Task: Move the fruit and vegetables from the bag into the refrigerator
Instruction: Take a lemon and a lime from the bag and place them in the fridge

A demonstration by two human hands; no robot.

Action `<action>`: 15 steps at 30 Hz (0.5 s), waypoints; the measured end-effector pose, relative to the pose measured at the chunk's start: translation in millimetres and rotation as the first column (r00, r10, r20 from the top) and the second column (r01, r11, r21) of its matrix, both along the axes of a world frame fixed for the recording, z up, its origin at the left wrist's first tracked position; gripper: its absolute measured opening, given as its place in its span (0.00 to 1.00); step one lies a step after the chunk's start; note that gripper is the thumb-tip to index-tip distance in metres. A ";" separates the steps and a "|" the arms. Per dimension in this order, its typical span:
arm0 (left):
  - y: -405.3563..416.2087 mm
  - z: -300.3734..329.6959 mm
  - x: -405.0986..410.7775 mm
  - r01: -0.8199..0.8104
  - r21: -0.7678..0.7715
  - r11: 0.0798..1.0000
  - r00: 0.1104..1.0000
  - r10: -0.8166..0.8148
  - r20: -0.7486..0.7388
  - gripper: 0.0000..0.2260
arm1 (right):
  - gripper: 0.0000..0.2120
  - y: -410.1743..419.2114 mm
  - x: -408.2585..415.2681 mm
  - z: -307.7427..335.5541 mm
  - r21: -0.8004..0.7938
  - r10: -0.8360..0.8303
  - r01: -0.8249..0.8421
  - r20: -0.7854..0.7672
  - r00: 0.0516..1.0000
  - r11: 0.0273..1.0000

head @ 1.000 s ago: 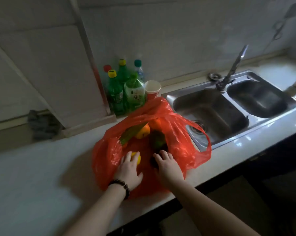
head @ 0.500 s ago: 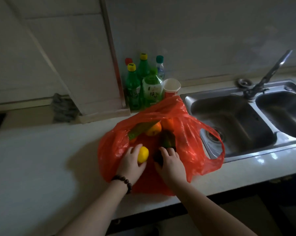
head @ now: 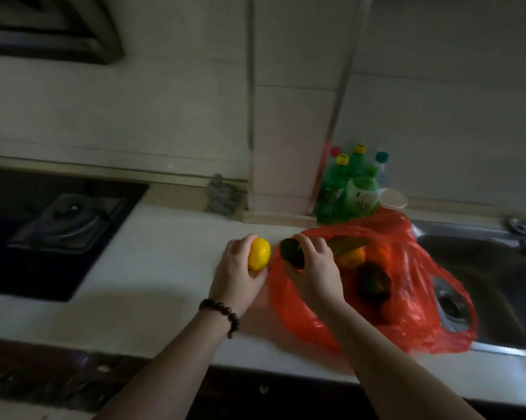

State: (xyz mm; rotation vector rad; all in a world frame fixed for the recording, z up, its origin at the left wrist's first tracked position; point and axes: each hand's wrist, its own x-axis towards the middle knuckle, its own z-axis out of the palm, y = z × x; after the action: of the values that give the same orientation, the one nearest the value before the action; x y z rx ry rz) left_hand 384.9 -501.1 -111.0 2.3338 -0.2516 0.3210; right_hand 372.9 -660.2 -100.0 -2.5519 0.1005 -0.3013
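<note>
A red plastic bag [head: 407, 313] lies open on the white counter beside the sink. Inside it I see an orange fruit [head: 351, 257], a dark green vegetable [head: 374, 281] and a long green one [head: 346, 242]. My left hand [head: 236, 277], with a bead bracelet on the wrist, holds a yellow fruit [head: 259, 254] just left of the bag, above the counter. My right hand [head: 314, 268] grips a dark, almost black fruit or vegetable [head: 292, 253] at the bag's left rim. No refrigerator is in view.
Several green bottles [head: 346, 189] and a paper cup [head: 392, 200] stand against the wall behind the bag. A steel sink [head: 498, 268] is at the right. A black stove top [head: 43, 231] with a dark lid fills the left. A range hood hangs at the top left.
Both hands have come up and left out of the bag, the left with the yellow fruit, the right with the dark item. The view has swung left, showing the stove.
</note>
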 end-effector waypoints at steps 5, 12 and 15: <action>120.4 15.5 -42.4 -0.207 0.021 0.978 0.978 0.207 0.017 0.28 | 0.26 119.9 -11.8 20.5 0.053 0.236 -0.239 0.051 0.970 0.970; 305.5 33.9 -115.5 -0.519 0.020 0.855 0.855 0.518 0.015 0.29 | 0.26 319.1 -40.2 36.2 0.042 0.553 -0.562 0.130 0.823 0.826; 379.5 39.1 -150.1 -0.638 0.007 0.770 0.770 0.638 0.004 0.30 | 0.26 400.0 -57.4 37.4 0.026 0.662 -0.671 0.143 0.736 0.741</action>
State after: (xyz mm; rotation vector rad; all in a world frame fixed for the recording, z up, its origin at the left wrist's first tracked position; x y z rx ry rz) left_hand 234.8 -121.6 -71.9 2.3619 0.5719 0.6508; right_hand 315.5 -260.2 -62.6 -2.2957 -0.8311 -0.1612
